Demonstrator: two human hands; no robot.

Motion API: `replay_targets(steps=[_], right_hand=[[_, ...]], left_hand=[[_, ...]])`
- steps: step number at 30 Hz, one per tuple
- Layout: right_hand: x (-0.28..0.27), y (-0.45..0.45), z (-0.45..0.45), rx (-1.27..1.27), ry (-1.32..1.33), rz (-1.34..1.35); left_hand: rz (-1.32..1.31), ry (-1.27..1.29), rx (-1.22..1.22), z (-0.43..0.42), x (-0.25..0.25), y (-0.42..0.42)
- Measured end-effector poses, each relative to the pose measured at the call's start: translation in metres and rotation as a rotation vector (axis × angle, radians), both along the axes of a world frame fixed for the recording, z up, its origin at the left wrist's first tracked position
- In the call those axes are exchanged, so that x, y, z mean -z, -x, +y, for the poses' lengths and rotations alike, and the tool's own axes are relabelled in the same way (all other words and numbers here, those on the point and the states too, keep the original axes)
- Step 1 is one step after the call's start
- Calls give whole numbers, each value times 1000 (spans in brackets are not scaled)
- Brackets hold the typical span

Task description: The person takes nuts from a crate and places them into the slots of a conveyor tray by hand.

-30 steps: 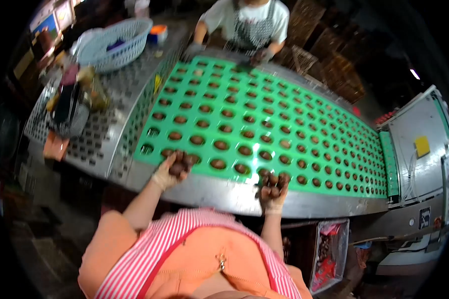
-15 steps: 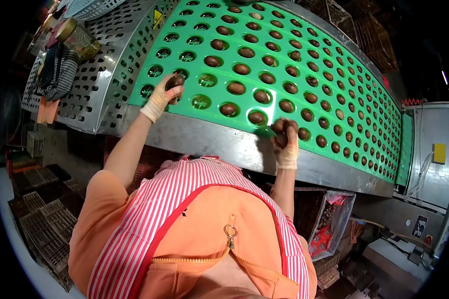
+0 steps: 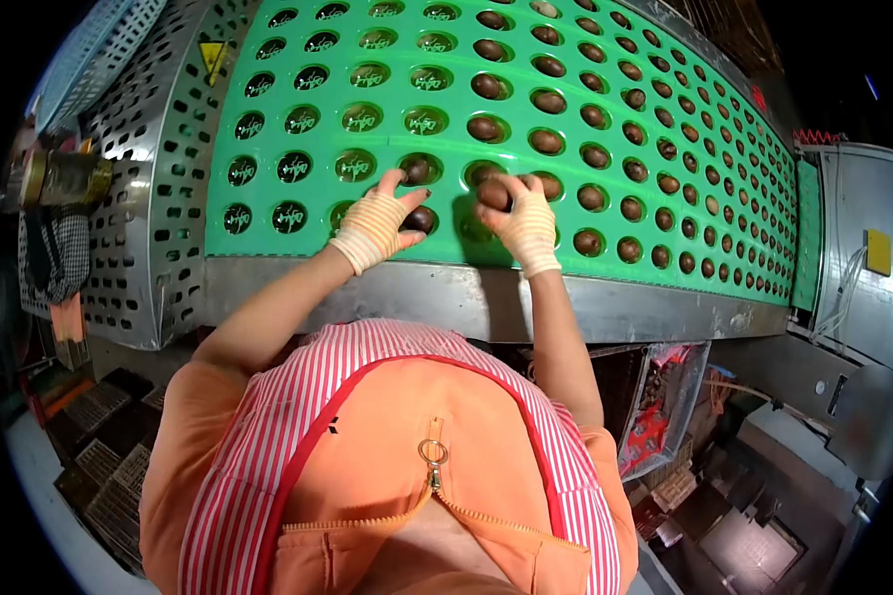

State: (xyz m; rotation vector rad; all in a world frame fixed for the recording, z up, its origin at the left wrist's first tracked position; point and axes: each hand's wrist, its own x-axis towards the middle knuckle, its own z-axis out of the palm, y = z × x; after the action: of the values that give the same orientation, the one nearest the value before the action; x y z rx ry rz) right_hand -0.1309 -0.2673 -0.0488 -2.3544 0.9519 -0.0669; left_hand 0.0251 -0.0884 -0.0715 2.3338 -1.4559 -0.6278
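Note:
A green sheet (image 3: 446,145) with rows of oval pockets lies in front of me. Its pockets on the right hold brown egg-shaped pieces (image 3: 546,141), while those at the far left show only pale markings. Over the near edge, my left hand (image 3: 375,226), in a cream glove, has its thumb and fingers spread around two brown pieces (image 3: 419,218) in neighbouring pockets. To its right, my right hand (image 3: 522,220), gloved alike, grips a dark brown piece (image 3: 494,194) between thumb and fingers above a pocket.
A perforated metal surface (image 3: 159,188) with a yellow warning sign (image 3: 212,61) is at the left, beside a jar (image 3: 67,180) and a blue basket (image 3: 94,55). A metal ledge (image 3: 665,319) borders the sheet. A lined crate (image 3: 665,407) sits below right.
The view has shifted, and more pockets without brown pieces show at the left. My left hand has moved right and spread its fingers over two pieces. My hands are closer together.

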Motion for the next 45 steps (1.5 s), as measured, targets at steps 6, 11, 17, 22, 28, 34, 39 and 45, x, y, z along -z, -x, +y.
replay_targets(steps=[6, 11, 17, 22, 28, 34, 39, 45], right_hand=[[15, 32, 13, 62, -20, -39], [11, 36, -25, 554, -692, -544], [14, -77, -69, 32, -162, -411], [60, -122, -84, -267, 235, -234], [10, -21, -61, 122, 310, 11], [76, 13, -21, 222, 492, -60], [49, 17, 23, 431, 353, -310], [10, 141, 106, 660, 313, -333]], left_hand=[[640, 317, -232, -29, 25, -45], [-227, 272, 157, -99, 50, -44], [-238, 253, 193, -99, 36, -31], [-130, 73, 399, -90, 39, -26], [-52, 331, 528, -78, 64, -31], [48, 457, 261, -104, 58, -44], [-44, 319, -67, -166, 38, -86], [-14, 366, 247, -224, 65, -103]])
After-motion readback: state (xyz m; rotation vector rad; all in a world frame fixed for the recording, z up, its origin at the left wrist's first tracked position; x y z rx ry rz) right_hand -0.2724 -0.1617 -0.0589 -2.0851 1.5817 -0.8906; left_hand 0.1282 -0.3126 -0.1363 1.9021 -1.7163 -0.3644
